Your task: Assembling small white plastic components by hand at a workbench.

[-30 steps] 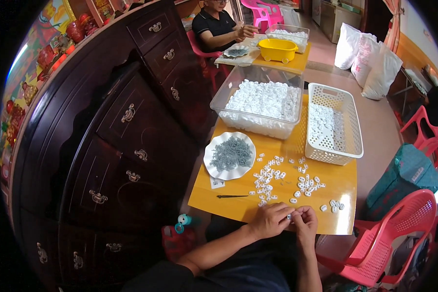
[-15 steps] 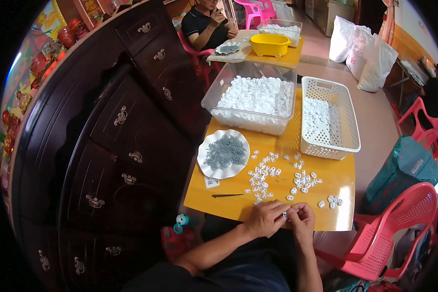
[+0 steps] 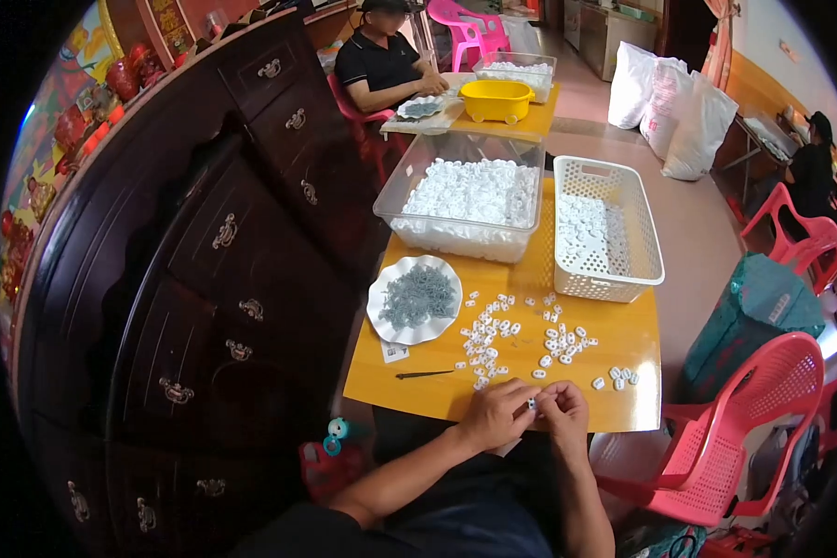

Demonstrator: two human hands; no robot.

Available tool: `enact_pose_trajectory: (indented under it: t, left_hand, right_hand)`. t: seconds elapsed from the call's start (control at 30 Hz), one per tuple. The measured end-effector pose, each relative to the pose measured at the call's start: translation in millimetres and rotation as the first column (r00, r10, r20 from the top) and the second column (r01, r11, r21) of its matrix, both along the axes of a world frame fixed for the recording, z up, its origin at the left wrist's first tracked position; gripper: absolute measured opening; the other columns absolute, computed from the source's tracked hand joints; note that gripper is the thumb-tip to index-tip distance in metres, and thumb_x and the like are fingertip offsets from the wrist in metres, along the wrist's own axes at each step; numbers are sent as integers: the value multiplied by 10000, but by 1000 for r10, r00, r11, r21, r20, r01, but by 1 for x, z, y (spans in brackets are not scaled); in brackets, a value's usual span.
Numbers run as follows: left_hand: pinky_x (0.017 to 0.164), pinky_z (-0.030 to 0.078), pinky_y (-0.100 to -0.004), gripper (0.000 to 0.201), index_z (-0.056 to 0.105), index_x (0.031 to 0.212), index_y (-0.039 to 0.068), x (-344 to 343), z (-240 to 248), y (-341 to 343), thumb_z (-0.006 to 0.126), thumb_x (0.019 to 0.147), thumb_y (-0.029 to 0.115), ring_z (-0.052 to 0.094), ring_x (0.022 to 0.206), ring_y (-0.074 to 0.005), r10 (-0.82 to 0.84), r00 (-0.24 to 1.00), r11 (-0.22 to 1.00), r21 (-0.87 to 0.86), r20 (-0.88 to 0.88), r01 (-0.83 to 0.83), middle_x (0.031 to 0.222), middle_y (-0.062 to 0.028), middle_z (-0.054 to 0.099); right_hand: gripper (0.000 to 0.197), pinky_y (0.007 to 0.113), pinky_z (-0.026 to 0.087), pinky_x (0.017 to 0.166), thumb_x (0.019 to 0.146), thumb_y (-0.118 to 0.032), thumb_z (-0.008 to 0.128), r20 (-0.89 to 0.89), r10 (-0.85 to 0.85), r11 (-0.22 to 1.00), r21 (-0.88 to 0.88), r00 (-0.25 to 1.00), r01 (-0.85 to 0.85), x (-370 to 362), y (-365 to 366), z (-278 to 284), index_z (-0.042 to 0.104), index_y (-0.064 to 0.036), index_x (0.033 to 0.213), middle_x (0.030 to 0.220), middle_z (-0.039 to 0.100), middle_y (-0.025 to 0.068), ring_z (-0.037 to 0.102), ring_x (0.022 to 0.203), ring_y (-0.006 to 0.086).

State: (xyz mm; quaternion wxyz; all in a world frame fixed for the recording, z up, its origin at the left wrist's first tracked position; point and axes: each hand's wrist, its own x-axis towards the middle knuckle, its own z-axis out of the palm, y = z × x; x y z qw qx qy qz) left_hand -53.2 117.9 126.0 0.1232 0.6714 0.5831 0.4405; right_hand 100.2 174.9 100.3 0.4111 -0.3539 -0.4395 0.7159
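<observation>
My left hand [image 3: 498, 416] and my right hand [image 3: 564, 414] meet at the table's near edge. Their fingertips pinch a small white plastic piece [image 3: 532, 404] with dark spots between them; its finer detail is hidden by the fingers. Just beyond lie loose white pieces [image 3: 483, 337] of the same sort, spread in clusters over the yellow table [image 3: 391, 391]. A scalloped white plate [image 3: 378, 321] holds a heap of small grey parts [image 3: 419, 298]. Between that plate and my left hand lies a thin black tool [image 3: 425, 375], perhaps tweezers.
A clear tub [image 3: 395, 216] full of white pieces and a white perforated basket [image 3: 607, 290] stand at the table's far side. Dark drawers [image 3: 205, 307] line the left. A pink chair [image 3: 763, 409] is at right. Another person [image 3: 381, 70] sits behind, near a yellow tub [image 3: 496, 102].
The whole view has shifted slightly. Both my hands remain together at the white piece. The other person's raised hand has come down toward the far table.
</observation>
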Motion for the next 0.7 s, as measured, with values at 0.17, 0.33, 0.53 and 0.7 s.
enact_pose_trajectory:
  t: [0.17, 0.33, 0.53, 0.7]
  left_hand:
    - [667, 561, -365, 322, 711, 1110, 54, 3, 8, -1, 764, 795, 99, 698, 775, -264, 21, 1000, 999, -34, 19, -20, 933, -84, 691]
    - [663, 560, -359, 314, 715, 1103, 55, -1, 3, 0, 769, 797, 103, 696, 757, -259, 23, 1000, 1000, 1, 1, -23, 918, -81, 688]
    - [669, 561, -365, 311, 717, 1099, 48, -2, 3, 0, 771, 798, 105, 698, 776, -264, 19, 1000, 1000, -11, 8, -19, 919, -88, 688]
    - [673, 560, -376, 316, 714, 1103, 41, -3, 4, 1, 770, 799, 108, 698, 785, -278, 0, 999, 1000, -18, 32, 0, 919, -94, 688]
  right_hand:
    - [73, 206, 480, 677, 953, -11, 662, 0, -15, 1000, -6, 1000, 15, 0, 0, 4, 596, -25, 982, 837, 626, -3, 583, 731, 65]
    - [69, 208, 475, 671, 950, -5, 653, -2, -12, 1000, -12, 1000, 12, -2, 0, 7, 594, -30, 974, 817, 622, -6, 583, 724, 67]
    - [82, 210, 464, 664, 950, -16, 662, 17, -10, 1000, -23, 1000, 10, -3, -1, 8, 589, -34, 982, 808, 618, -8, 572, 710, 67]
    - [82, 209, 459, 666, 953, -23, 662, 7, -2, 1000, -7, 1000, 2, -3, -1, 6, 585, -31, 983, 813, 617, -9, 570, 715, 67]
